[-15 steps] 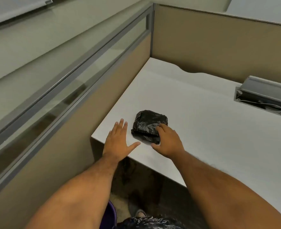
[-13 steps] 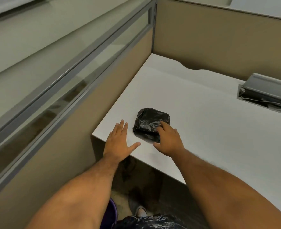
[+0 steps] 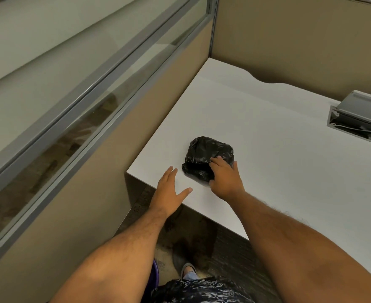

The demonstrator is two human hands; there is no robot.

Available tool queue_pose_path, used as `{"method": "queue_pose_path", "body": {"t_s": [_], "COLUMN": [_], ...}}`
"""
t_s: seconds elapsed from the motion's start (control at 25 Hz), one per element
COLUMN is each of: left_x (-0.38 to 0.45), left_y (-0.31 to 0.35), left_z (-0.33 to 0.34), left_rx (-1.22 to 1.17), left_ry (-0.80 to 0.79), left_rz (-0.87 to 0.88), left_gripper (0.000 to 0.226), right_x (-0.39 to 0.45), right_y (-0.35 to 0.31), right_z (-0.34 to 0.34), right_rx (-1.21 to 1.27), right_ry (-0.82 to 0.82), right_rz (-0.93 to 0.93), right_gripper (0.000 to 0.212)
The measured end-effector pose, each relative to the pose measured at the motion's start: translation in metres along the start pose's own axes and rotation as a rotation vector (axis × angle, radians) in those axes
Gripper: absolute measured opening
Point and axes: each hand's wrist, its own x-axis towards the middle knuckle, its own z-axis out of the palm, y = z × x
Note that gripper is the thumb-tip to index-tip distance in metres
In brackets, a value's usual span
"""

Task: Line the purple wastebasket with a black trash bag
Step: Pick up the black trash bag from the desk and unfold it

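Nearest, at the bottom edge, a sliver of the purple bin (image 3: 155, 272) shows beside the left forearm, down on the floor below the desk; only one bin is in view, and most of it is hidden. One shoe (image 3: 187, 268) shows just right of it.

Farther out, the left hand (image 3: 169, 191) lies palm-down over the near left corner of the desk (image 3: 289, 171), fingers straight and close together, thumb spread wide to the right, holding nothing. It sits just left of the bag without touching it.

The right hand (image 3: 225, 178) rests on the near right side of the bag (image 3: 208, 157), fingers curled over its top and thumb at its near edge. Whether they have pinched the plastic or only lie on it cannot be told.

The bag is one folded black bundle, lying on the desk near its near left corner. It looks light, soft and slick: thin film that will crumple under a squeeze and slide on the smooth top. Probably best to take it across the whole bundle, thumb under the near edge and fingers over the top, so that the folds do not spill open; once lifted, both hands will be wanted to find the mouth and shake it out.

Far right, one open grey cable tray (image 3: 359, 119) is set in the desk, well apart from the bag.
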Motion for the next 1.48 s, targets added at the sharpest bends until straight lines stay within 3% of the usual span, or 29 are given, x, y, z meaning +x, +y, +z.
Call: {"method": "queue_pose_path", "body": {"t_s": [0.16,0.28,0.36,0.48,0.64,0.76,0.88,0.92,1.0,1.08,1.28,1.4,1.48], "left_x": [0.013,0.019,0.022,0.02,0.009,0.003,-0.012,-0.018,-0.029,-0.039,-0.074,-0.097,-0.118], "left_y": [0.023,0.045,0.06,0.081,0.102,0.112,0.127,0.134,0.149,0.16,0.178,0.186,0.194], "left_z": [-0.003,-0.011,-0.013,-0.006,0.009,0.015,0.023,0.025,0.029,0.032,0.048,0.064,0.076], "left_rx": [-0.506,-0.73,-0.83,-0.878,-0.908,-0.942,-1.035,-1.035,-0.963,-0.9,-0.9,-0.922,-0.94], "left_ry": [0.104,0.136,0.091,-0.039,-0.067,-0.176,-0.328,-0.362,-0.377,-0.357,-0.252,-0.244,-0.242], "left_rz": [-0.158,-0.18,-0.173,-0.194,-0.096,-0.015,0.015,0.04,0.102,0.143,0.112,0.106,0.106], "left_gripper": [0.066,0.056,0.058,0.071,0.047,0.032,0.054,0.052,0.03,0.031,0.011,0.011,0.013], "right_x": [0.003,-0.006,-0.02,-0.037,-0.061,-0.079,-0.099,-0.106,-0.121,-0.135,-0.181,-0.21,-0.232], "right_y": [-0.003,0.001,0.005,0.017,0.037,0.051,0.067,0.072,0.081,0.087,0.111,0.122,0.128], "right_z": [-0.029,-0.06,-0.076,-0.089,-0.095,-0.094,-0.089,-0.089,-0.088,-0.087,-0.088,-0.081,-0.078], "right_rx": [0.377,0.878,1.16,1.386,1.603,1.667,1.711,1.723,1.744,1.714,1.508,1.213,1.047], "right_ry": [0.284,0.377,0.418,0.445,0.442,0.46,0.499,0.512,0.527,0.513,0.481,0.43,0.406], "right_rz": [0.117,0.259,0.314,0.369,0.432,0.447,0.478,0.487,0.49,0.491,0.54,0.505,0.476], "right_gripper": [0.04,0.031,0.028,0.029,0.033,0.034,0.035,0.035,0.034,0.034,0.024,0.014,0.028]}}
